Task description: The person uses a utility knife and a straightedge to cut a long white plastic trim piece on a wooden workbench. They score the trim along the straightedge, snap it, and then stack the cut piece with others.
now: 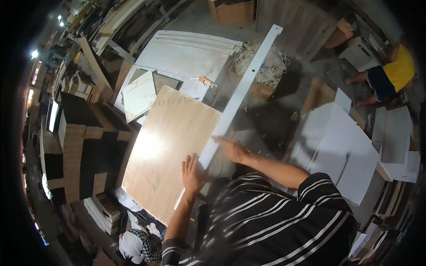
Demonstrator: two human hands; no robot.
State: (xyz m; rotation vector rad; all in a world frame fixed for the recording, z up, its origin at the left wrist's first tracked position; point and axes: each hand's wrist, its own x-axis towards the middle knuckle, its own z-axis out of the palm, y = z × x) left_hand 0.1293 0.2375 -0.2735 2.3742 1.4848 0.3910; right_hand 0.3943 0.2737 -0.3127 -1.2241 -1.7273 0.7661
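Big wood-grain panel [171, 150] lies flat before me; long white strip [237, 99] runs along its right edge. My left hand [192, 174] lies flat and open on the panel, right hand [233, 150] open beside the strip. Strip could slide off if nudged. Brown box [231, 11] far back.

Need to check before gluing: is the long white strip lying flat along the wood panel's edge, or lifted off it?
Cannot tell. The long white strip runs along the wood panel edge, both hands on it; contact is not visible.
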